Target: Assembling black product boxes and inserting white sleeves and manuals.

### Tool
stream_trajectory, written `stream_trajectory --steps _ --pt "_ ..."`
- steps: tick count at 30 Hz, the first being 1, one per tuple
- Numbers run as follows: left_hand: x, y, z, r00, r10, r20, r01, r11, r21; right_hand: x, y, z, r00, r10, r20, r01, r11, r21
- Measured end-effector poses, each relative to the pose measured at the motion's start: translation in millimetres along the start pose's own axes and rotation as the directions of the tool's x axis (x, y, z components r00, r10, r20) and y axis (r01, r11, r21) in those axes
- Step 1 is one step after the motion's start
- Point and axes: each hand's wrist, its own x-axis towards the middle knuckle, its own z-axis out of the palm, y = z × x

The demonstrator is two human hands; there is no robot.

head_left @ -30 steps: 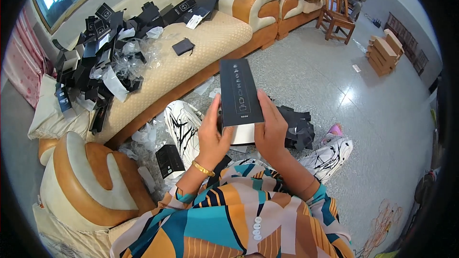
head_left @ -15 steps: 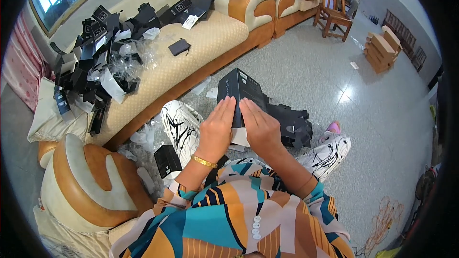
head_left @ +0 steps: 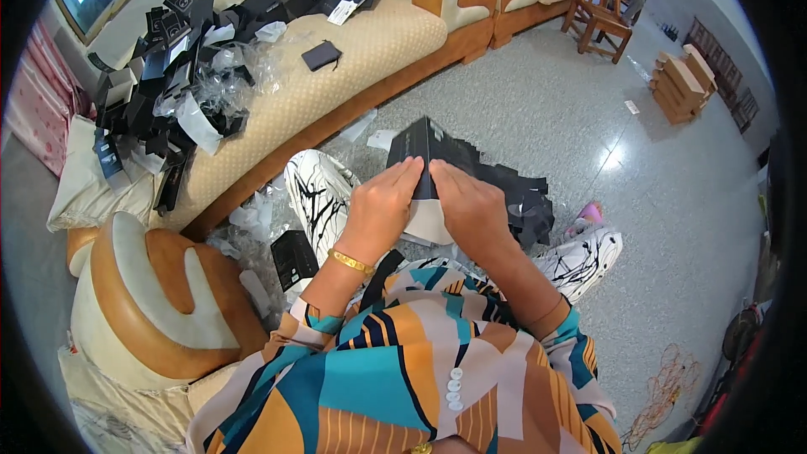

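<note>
In front of me, a black cardboard box (head_left: 409, 141) is gripped between both my hands, with a corner edge running up the middle. My left hand (head_left: 376, 208) lies on its left face, fingers together and fingertips close to that edge. From the other side my right hand (head_left: 472, 208) presses on the right face in the same way. A pale inner flap (head_left: 427, 220) shows below the box, between my wrists. My thumbs are hidden. Just beyond my right hand lies a pile of black cardboard pieces (head_left: 523, 202) on the floor.
A cream sofa (head_left: 370, 42) bears a heap of opened black boxes (head_left: 160, 76), clear plastic wrap and a small dark pouch (head_left: 322, 55). Another black box (head_left: 293, 259) is by my left leg. Brown cartons (head_left: 683, 84) and a wooden chair (head_left: 598, 13) stand farther off, near a seated person.
The box has tilted and looks more pressed in, its faces spread wider at the bottom. More of the pale flap shows. My hands have risen slightly, and the view has shifted a little.
</note>
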Motion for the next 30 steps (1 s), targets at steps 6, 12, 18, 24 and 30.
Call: stream_trajectory --steps 6,12,18,24,30 --pt "-18.9 -9.5 25.3 0.887 0.055 0.458 -0.122 0.985 0.119 -30.0 4.1 17.0 0.925 0.008 0.379 -0.024 0.999 0.037" --pt "-27.4 4.2 11.3 0.726 0.279 0.628 -0.365 0.931 0.008 -54.6 -8.0 -3.1 0.791 -0.016 0.611 -0.055 0.994 0.097" --pt "-24.7 20.9 4.6 0.606 0.492 0.625 -0.482 0.852 -0.203 -68.3 -15.8 -38.4 0.759 -0.125 0.639 0.052 0.99 0.131" --pt "-38.4 20.7 8.9 0.623 0.52 0.584 -0.498 0.84 -0.216 -74.0 -15.6 -40.2 0.769 -0.182 0.612 0.074 0.978 0.197" --pt "-45.8 22.2 5.9 0.608 0.532 0.59 -0.518 0.828 -0.214 -67.3 -21.5 -48.9 0.707 -0.167 0.687 -0.046 0.959 0.28"
